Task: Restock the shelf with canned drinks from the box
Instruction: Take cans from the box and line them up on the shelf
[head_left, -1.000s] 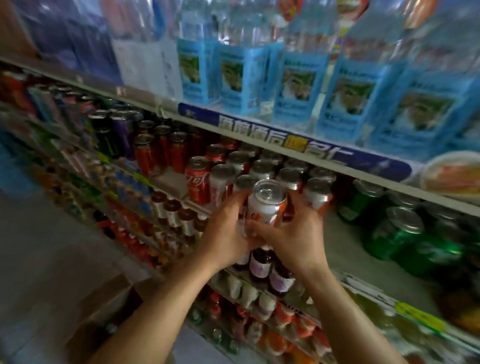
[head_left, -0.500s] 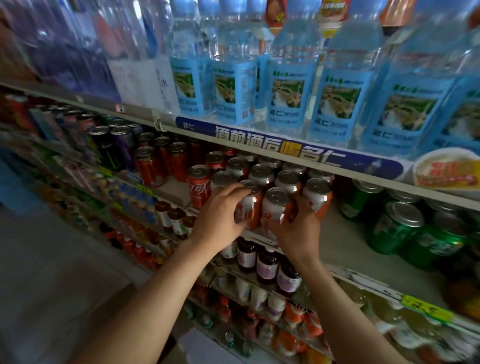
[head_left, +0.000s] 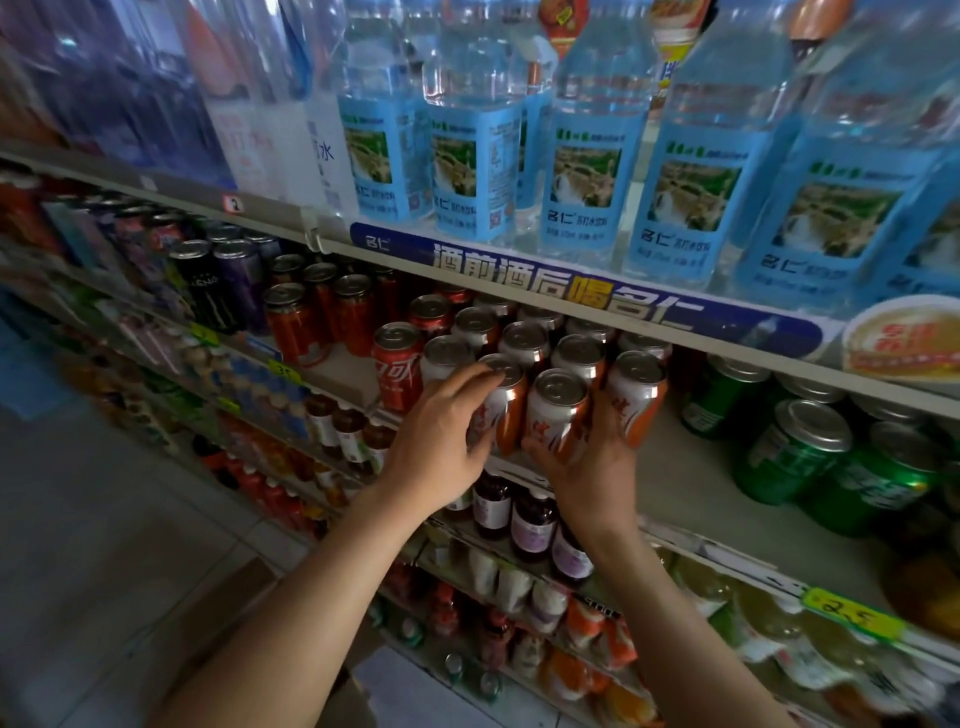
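We saw dim, uneven light: the water bottles (head_left: 597, 156) above the hands (head_left: 519, 452) glowed brightest, while the floor (head_left: 104, 545) below and left of them lay in shadow. Can tops (head_left: 558, 387) by the hands caught soft glare. Edges smeared and bowed, especially far left; the middle stayed fairly sharp.
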